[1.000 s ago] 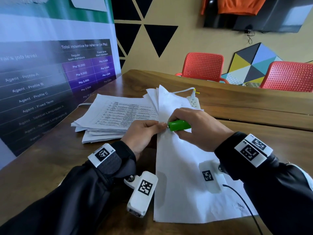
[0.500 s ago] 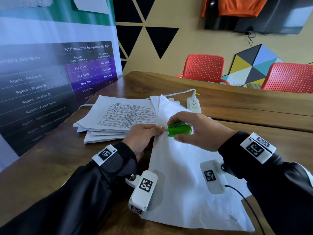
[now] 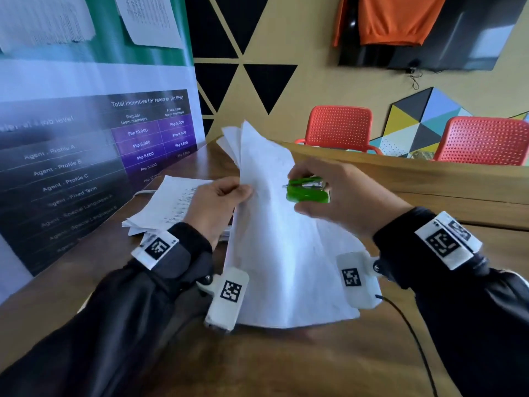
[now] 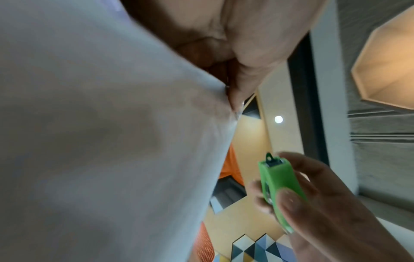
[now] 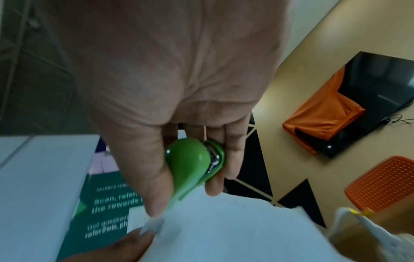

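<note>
Head view: the left grip (image 3: 217, 207) pinches the left edge of a loose sheaf of plain white paper sheets (image 3: 274, 242). The sheaf is raised and tilted over the middle of the brown wooden worktop (image 3: 257, 365), its lower edge resting toward the near edge. The right grip (image 3: 346, 199) is clenched round a small glossy green plastic stapler (image 3: 307, 191), beside the sheaf's upper part. A stack of printed white pages (image 3: 169, 207) lies toward the worktop's left edge.

Left wrist view: fingers (image 4: 239, 79) nip the sheaf (image 4: 100, 141) at its edge. The stapler (image 4: 280, 186) sits apart in the right grip (image 4: 331, 212).

Right wrist view: the right grip (image 5: 179, 70) wraps the stapler (image 5: 192, 163), whose tip is close to the sheaf (image 5: 235, 230); I cannot tell whether they touch.
</note>
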### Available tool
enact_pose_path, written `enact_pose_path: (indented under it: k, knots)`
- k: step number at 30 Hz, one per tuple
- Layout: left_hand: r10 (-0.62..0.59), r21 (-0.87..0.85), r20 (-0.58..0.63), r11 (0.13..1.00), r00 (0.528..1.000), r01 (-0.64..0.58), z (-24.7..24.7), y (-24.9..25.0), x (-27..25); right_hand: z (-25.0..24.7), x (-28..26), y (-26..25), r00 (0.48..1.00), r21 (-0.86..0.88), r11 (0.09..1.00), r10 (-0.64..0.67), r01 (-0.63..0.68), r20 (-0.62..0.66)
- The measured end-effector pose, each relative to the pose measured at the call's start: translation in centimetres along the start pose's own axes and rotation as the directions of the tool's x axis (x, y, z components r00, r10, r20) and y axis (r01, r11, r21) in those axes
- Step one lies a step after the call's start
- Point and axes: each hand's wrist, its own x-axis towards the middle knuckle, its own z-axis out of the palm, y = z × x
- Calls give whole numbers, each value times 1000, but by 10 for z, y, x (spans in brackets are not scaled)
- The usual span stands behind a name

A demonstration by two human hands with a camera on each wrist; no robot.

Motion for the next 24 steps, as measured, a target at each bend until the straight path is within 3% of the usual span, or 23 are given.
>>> enact_pose_path:
  k: [2, 5, 7, 9, 11, 14, 18, 21, 24]
  knots:
    - [209, 147, 11, 967, 978, -208, -2, 31, 17, -20, -4, -10, 997, 24, 1000, 6, -4, -72]
    - [484, 362, 154, 783, 861, -505, 6, 74, 32, -39, -14, -31, 994, 67, 998, 1, 7, -109]
    - [539, 437, 310, 651, 783, -621, 10, 82, 39, -46, -22, -47, 995, 124, 992, -21, 33, -97]
    - [474, 484, 450, 584, 757, -652, 12, 72, 38, -52, -30, -63, 994, 187, 978, -74, 88, -81]
    - [400, 575, 463, 544, 791, -612, 15, 51, 30, -56, -36, -74, 987, 235, 960, -137, 152, -81]
    - [294, 543, 422, 675, 858, -499, 15, 17, 3, -59, -36, -73, 988, 195, 969, -143, 153, -65]
    - [261, 271, 302, 899, 917, -345, 11, 4, -15, -53, -26, -54, 999, 60, 997, -40, 42, -35]
    - [164, 253, 247, 941, 955, -227, 8, 5, -8, -41, -18, -42, 998, 3, 1000, 29, -29, 48]
    - [-37, 254, 299, 966, 953, -42, 4, -8, 3, -25, -9, -29, 988, -15, 995, 102, -101, 120]
